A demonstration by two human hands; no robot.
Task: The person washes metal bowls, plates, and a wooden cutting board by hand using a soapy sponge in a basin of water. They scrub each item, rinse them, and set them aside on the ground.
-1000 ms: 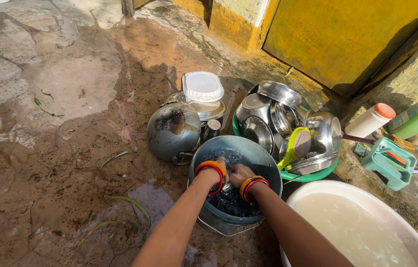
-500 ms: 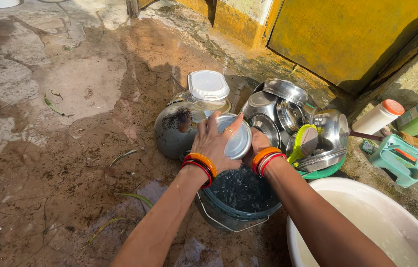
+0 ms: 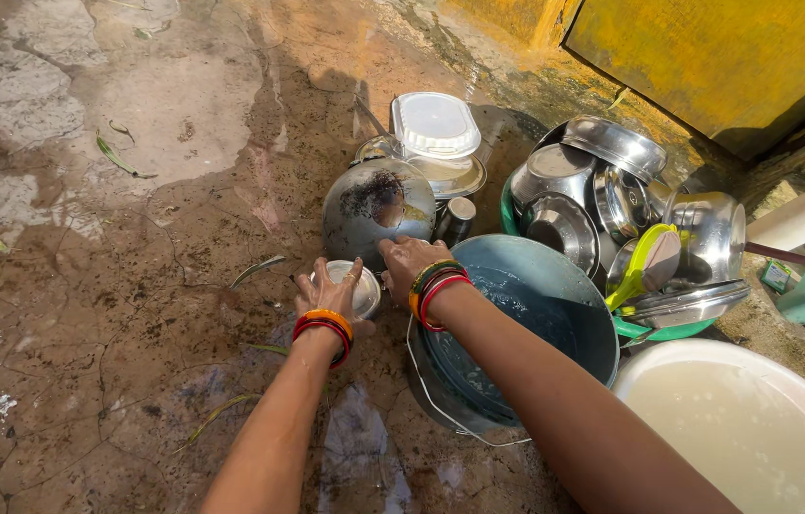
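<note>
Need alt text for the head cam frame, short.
Seen from above, a person's left hand presses a small round steel container to the wet ground while the right hand rests by the rim of a blue bucket of water. Behind stand a blackened pot and a green basin piled with steel dishes.

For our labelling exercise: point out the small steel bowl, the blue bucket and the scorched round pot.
small steel bowl (image 3: 363, 290): head view, rim beside the left hand's fingers.
blue bucket (image 3: 555, 286): head view, inner wall.
scorched round pot (image 3: 374, 214): head view, blackened belly.
</note>
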